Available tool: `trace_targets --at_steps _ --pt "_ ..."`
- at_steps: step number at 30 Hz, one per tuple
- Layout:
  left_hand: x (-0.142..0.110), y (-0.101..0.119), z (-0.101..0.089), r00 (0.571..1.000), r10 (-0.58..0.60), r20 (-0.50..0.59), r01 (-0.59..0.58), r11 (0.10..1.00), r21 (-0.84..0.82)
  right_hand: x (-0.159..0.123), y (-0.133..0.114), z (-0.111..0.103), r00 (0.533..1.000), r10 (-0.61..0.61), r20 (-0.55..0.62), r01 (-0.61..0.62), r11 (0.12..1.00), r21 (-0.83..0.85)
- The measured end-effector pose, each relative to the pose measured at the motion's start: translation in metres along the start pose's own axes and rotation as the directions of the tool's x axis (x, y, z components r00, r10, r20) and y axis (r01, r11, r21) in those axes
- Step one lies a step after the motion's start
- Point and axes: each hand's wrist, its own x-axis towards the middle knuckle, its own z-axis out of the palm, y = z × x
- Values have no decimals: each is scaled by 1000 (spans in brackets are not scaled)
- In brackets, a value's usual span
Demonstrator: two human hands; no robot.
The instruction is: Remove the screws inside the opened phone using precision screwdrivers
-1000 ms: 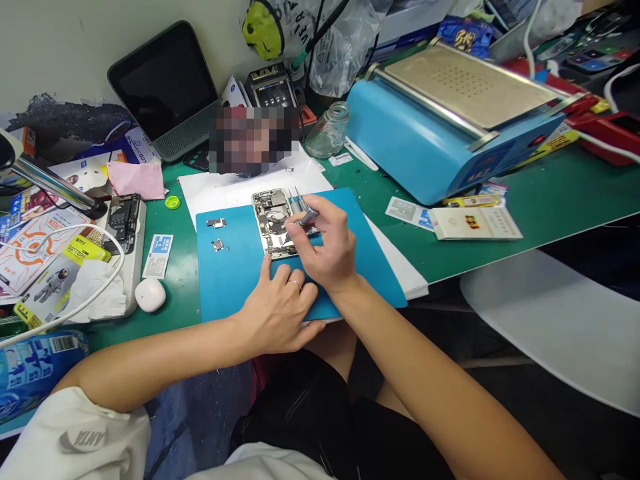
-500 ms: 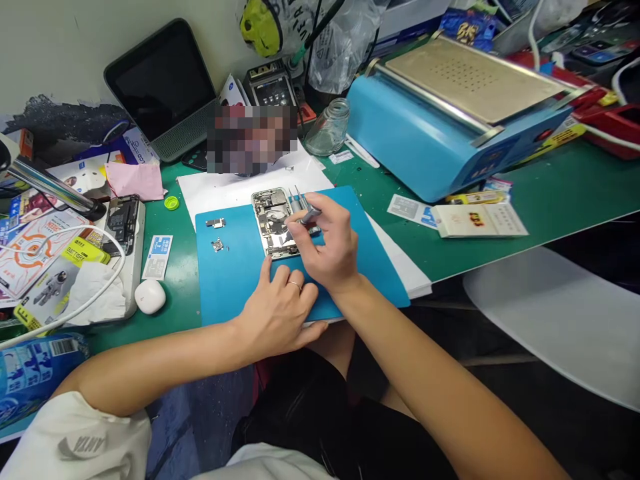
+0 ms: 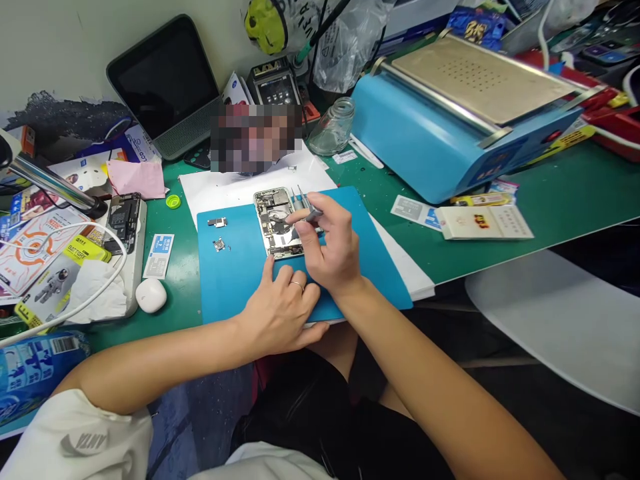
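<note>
Pale wall [image 3: 50, 53], green tabletop [image 3: 565, 223] — opened phone [image 3: 277, 223] on mat [image 3: 230, 283].

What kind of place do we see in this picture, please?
It is probably a phone repair bench. An opened phone with its inner parts showing lies on a blue mat, small loose parts lie beside it, and a blue machine with a metal top stands to the right.

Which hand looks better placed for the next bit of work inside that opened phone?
Probably the right hand: it holds a grey tool and reaches over the opened phone. The left hand reaches only to the phone's near edge.
</note>
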Motion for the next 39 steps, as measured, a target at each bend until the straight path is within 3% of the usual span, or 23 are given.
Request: trace_targets --at_steps 8,23,39 --pt "0 1 0 1000 -5 9 5 1000 -12 0 -2 -1 1000 4 12 -4 999 54" --pt "0 3 -2 999 -24 34 24 1000 3 -2 -4 1 983 -1 183 -31 984 175" --pt "-1 3 -1 998 -36 54 37 999 -8 -2 -2 2 982 -91 166 72 991 117"
